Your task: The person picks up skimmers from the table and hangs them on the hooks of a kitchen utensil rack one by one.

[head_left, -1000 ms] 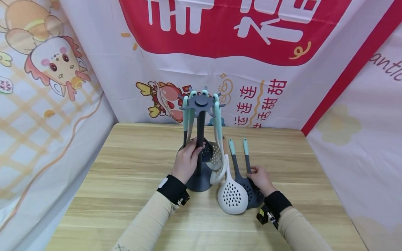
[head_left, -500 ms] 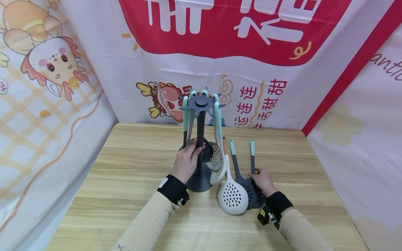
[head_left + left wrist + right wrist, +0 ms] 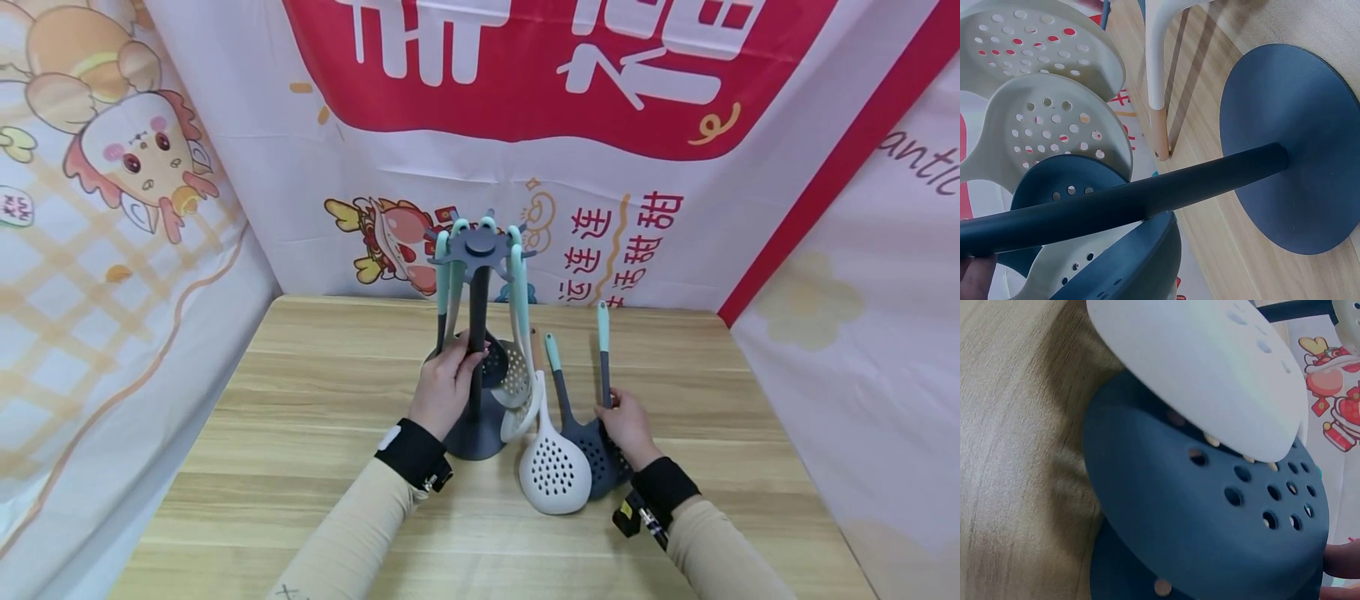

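My left hand (image 3: 442,383) grips the dark post (image 3: 478,308) of a utensil stand, just above its round base (image 3: 1291,150). Several skimmers and ladles with mint handles hang from the stand's top ring (image 3: 480,243). On the table to the right, my right hand (image 3: 628,425) pinches the dark shaft of a skimmer (image 3: 603,333) with a mint handle end. Its perforated head is mostly hidden beneath the hand. Left of it lies a second dark skimmer (image 3: 592,450), partly covered by a white skimmer (image 3: 555,475), both heads domed upward in the right wrist view.
The wooden table (image 3: 300,500) extends on both sides of the stand. A printed cloth (image 3: 285,167) hangs behind its back edge, and more cloth (image 3: 862,333) borders the right side. The white skimmer's wooden handle end (image 3: 1159,134) lies close to the stand.
The skimmer in my right hand has swung its handle rightward, then slid away from me toward the back of the table. My left hand and the stand have stayed put.
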The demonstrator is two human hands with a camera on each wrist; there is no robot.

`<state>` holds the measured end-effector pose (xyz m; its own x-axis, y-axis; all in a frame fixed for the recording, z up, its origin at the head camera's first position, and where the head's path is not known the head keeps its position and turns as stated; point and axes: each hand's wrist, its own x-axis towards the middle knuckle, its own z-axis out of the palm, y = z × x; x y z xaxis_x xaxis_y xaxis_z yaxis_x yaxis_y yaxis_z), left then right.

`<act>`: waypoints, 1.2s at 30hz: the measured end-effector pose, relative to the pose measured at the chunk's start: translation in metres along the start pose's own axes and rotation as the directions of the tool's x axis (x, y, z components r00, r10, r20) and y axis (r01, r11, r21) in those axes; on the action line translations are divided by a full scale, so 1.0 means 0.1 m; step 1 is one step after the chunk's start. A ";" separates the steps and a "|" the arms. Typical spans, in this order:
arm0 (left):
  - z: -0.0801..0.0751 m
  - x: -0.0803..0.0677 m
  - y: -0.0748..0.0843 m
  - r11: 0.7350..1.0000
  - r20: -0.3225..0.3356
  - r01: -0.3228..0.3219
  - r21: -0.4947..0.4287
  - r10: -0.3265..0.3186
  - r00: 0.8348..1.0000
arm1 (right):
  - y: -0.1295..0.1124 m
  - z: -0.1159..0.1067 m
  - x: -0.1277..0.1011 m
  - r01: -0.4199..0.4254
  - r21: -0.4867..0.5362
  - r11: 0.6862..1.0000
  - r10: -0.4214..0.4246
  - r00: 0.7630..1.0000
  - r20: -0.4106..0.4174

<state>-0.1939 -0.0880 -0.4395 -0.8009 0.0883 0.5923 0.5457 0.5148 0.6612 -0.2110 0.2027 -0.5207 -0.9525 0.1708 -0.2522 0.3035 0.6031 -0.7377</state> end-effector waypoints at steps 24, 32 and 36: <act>0.02 0.00 -0.01 1.000 -0.020 -0.010 0.021 0.010 1.000 | -0.18 -0.04 -0.11 0.132 0.085 0.988 -0.113 0.973 -0.203; 0.03 -0.01 -0.01 1.000 -0.023 0.007 0.022 -0.006 1.000 | -0.19 -0.06 -0.14 0.155 0.123 0.980 -0.124 0.966 -0.228; 0.03 -0.01 0.00 1.000 -0.023 0.024 0.014 -0.023 0.999 | -0.20 -0.07 -0.15 0.177 0.136 0.975 -0.139 0.958 -0.250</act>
<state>-0.1943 -0.0850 -0.4414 -0.8076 0.0568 0.5870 0.5231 0.5284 0.6687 -0.2033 0.1936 -0.4976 -0.9614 0.2746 0.0175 0.1309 0.5124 -0.8487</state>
